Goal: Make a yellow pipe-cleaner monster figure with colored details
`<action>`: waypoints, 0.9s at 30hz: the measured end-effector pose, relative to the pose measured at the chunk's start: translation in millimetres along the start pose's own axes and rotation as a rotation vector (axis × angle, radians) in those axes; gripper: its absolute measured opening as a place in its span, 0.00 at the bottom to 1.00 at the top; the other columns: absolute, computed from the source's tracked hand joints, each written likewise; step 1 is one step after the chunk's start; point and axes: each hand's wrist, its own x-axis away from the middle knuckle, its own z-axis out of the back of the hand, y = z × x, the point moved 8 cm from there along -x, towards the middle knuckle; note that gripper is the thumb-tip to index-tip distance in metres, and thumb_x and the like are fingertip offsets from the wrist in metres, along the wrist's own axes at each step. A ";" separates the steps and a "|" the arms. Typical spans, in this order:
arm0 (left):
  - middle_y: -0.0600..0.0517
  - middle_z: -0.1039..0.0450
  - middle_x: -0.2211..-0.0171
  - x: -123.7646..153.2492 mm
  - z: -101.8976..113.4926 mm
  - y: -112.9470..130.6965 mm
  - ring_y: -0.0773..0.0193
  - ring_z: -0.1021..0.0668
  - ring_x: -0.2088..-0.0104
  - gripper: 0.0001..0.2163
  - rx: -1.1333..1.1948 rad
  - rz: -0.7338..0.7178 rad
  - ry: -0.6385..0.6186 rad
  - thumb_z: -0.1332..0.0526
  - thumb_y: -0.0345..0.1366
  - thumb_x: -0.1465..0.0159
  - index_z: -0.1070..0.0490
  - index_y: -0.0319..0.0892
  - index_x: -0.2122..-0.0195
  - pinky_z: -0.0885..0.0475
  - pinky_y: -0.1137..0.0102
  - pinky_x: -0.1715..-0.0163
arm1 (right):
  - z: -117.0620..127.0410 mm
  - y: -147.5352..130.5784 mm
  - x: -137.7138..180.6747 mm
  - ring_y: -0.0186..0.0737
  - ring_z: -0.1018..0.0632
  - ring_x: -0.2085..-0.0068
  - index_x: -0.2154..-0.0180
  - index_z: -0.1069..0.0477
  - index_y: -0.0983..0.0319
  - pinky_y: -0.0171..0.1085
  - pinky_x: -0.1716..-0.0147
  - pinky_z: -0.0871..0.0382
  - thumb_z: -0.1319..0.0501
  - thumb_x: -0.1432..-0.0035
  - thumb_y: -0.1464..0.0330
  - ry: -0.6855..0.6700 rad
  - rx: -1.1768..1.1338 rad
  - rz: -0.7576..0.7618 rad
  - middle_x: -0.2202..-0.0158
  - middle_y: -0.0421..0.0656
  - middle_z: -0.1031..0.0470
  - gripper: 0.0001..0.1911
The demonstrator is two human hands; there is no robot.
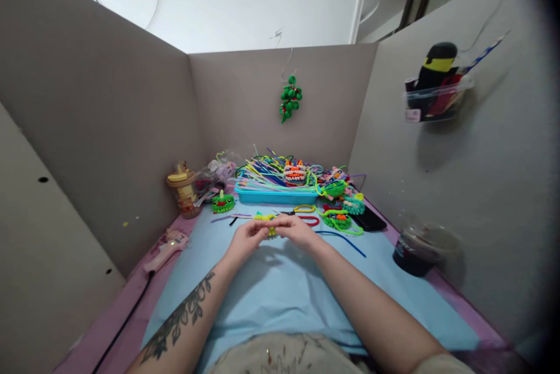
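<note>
Yellow fuzzy craft [272, 233] is held between my left hand [249, 237] and right hand [296, 230], fingers pinched pretty narrow; scissors [290, 213] just past, blue tray [275, 196] far side.

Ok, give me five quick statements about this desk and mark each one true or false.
1. The left hand and right hand hold a small yellow piece. True.
2. The tray is red. False: the tray is blue.
3. A green ornament hangs against the back wall. True.
4. The glue gun lies right of the hands. False: the glue gun lies to their left.
5. A dark blue strip lies right of the hands. True.
</note>
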 end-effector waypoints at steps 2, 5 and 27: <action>0.52 0.28 0.77 1.1 -0.8 -3.5 0.68 0.30 0.79 0.16 0.076 0.049 0.035 0.41 0.46 0.46 0.27 0.37 0.65 0.39 0.75 0.83 | -9.5 -7.7 0.6 0.38 0.29 0.61 0.61 0.23 0.61 0.36 0.61 0.37 0.41 0.50 0.68 -0.058 -0.004 0.051 0.64 0.44 0.26 0.14; 0.52 0.30 0.79 2.0 8.1 -6.0 0.68 0.30 0.79 0.15 0.191 0.081 0.080 0.41 0.46 0.47 0.29 0.37 0.72 0.40 0.75 0.82 | -19.8 -9.5 1.7 0.38 0.30 0.62 0.55 0.27 0.60 0.35 0.65 0.37 0.40 0.49 0.65 -0.136 -0.073 0.037 0.63 0.45 0.27 0.18; 0.49 0.30 0.66 7.9 78.9 -0.1 0.58 0.27 0.64 0.09 -0.599 -0.154 0.463 0.43 0.34 0.47 0.34 0.42 0.64 0.33 0.64 0.63 | 146.4 19.8 -75.6 0.41 0.26 0.61 0.66 0.24 0.62 0.35 0.61 0.36 0.45 0.49 0.73 0.394 0.931 -0.273 0.65 0.44 0.23 0.12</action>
